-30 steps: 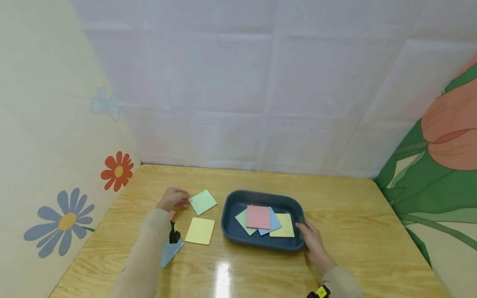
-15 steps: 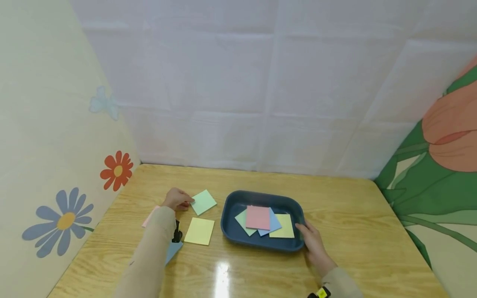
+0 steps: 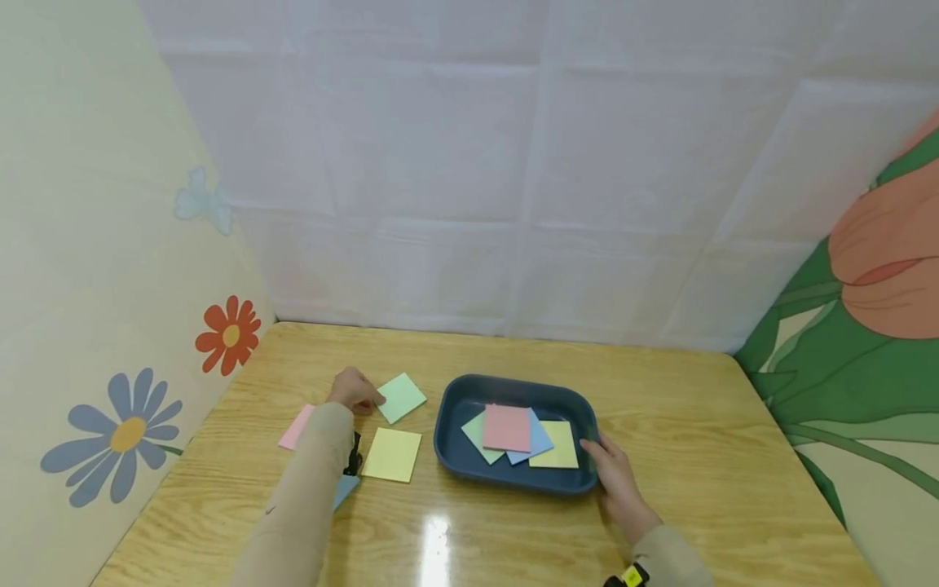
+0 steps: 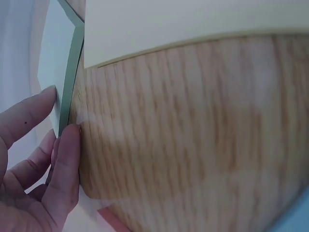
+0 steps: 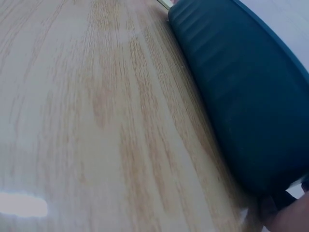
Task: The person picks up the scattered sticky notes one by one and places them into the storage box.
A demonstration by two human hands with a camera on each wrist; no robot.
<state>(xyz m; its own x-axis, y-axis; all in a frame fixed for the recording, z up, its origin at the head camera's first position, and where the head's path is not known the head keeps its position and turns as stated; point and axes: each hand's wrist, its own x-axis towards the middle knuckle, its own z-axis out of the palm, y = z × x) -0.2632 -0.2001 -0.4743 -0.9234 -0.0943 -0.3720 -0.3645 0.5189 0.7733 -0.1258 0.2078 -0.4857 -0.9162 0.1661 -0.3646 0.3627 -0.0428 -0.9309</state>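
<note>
A light green sticky-note pad (image 3: 401, 398) lies at the left of the table. My left hand (image 3: 354, 390) pinches its near-left corner; in the left wrist view the fingers (image 4: 67, 159) are at the edge of the green pad (image 4: 57, 58), one digit on its top face. My right hand (image 3: 619, 481) grips the right end of a dark blue tray (image 3: 455, 456), thumb over the rim. Inside the tray lie a pink pad (image 3: 507, 428), a blue pad (image 3: 541, 442), a green pad (image 3: 477, 430) and a yellow pad (image 3: 555, 445), partly overlapping. The right wrist view shows the tray's outer wall (image 5: 241, 92).
On the table (image 3: 513, 538), a yellow pad (image 3: 393, 455) lies between the left forearm and the tray. A pink pad (image 3: 297, 427) and a blue pad (image 3: 346, 489) are partly hidden by the left sleeve. A white sheet hangs behind the table's back edge.
My left hand has moved slightly right onto the corner of the green pad and now pinches it. The left forearm shifted right, uncovering the pink pad. The right hand and tray stay put.
</note>
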